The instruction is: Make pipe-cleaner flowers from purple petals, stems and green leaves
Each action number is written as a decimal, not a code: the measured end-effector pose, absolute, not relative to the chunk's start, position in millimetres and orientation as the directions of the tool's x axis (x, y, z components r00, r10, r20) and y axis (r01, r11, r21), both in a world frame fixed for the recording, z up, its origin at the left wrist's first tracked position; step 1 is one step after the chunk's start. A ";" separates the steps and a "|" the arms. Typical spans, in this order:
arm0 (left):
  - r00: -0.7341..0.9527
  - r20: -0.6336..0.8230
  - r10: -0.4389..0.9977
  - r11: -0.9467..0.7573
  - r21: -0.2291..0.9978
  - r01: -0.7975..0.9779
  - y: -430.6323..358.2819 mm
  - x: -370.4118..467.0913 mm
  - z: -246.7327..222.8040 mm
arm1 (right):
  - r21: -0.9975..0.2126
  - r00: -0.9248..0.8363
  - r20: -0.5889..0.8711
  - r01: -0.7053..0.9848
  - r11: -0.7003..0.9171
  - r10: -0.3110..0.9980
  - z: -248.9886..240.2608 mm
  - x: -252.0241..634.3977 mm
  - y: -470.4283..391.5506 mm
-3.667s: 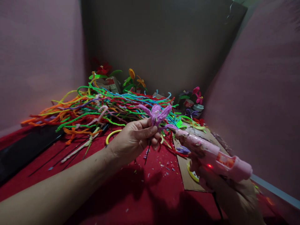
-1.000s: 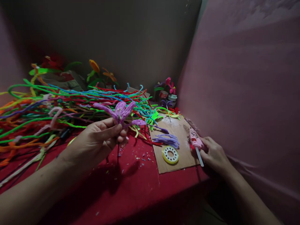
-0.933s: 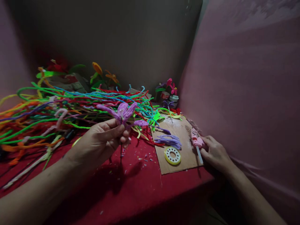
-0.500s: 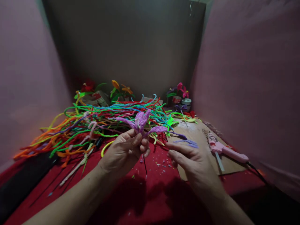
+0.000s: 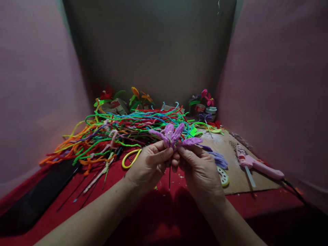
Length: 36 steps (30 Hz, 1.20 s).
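A purple pipe-cleaner flower (image 5: 172, 134) with spread petals and a thin dark stem is held up in the middle of the view. My left hand (image 5: 151, 162) pinches its base between thumb and fingers. From the other side, my right hand (image 5: 201, 167) is closed at the same base, thumb and fingertips against the lower right petal. Below the hands the dark stem (image 5: 169, 177) points straight down. Where the fingertips meet, the flower's base is hidden.
Behind the hands spreads a heap of coloured pipe cleaners (image 5: 133, 124). A pink glue gun (image 5: 258, 164) lies on the brown board (image 5: 263, 182) at right, near a yellow-rimmed round piece (image 5: 223, 177). Yellow-handled scissors (image 5: 127, 160) and a black strip (image 5: 38, 196) lie left.
My right hand has moved left from beside the flower and closed on its base. The whole view has shifted, so the background sits farther right. My left hand keeps its hold.
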<state>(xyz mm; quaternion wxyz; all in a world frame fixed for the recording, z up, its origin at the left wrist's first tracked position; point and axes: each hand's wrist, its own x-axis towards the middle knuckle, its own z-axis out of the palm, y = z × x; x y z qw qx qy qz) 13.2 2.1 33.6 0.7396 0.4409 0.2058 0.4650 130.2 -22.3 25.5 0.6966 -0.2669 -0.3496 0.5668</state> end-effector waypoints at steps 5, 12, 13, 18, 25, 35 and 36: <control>0.363 0.181 0.914 -0.041 0.932 -0.361 -0.1 12.0 38.6 | -0.842 0.247 0.398 -0.284 0.459 0.883 34.9 138.2 -34.4; 0.305 0.214 0.928 -0.126 0.950 -0.284 -4.1 14.4 39.0 | -0.828 0.225 0.559 0.115 0.548 0.798 29.5 139.6 -41.9; 0.303 0.199 0.932 -0.108 0.950 -0.293 -4.2 14.3 39.5 | -0.827 0.228 0.562 0.132 0.546 0.795 28.4 139.3 -41.3; 0.332 0.153 0.931 -0.043 0.948 -0.316 -1.7 11.7 40.3 | -0.826 0.196 0.561 0.195 0.529 0.804 27.5 140.1 -37.7; 0.354 0.158 0.922 -0.053 0.956 -0.290 1.4 9.6 38.2 | -0.836 0.180 0.545 0.192 0.514 0.819 28.3 144.4 -35.9; 0.429 0.141 0.892 -0.034 0.968 -0.247 3.8 7.8 35.9 | -0.879 0.116 0.472 -0.020 0.477 0.874 27.9 149.0 -29.5; 0.428 0.130 0.894 -0.026 0.970 -0.240 4.2 7.7 35.6 | -0.879 0.116 0.468 -0.041 0.475 0.876 27.4 149.6 -28.1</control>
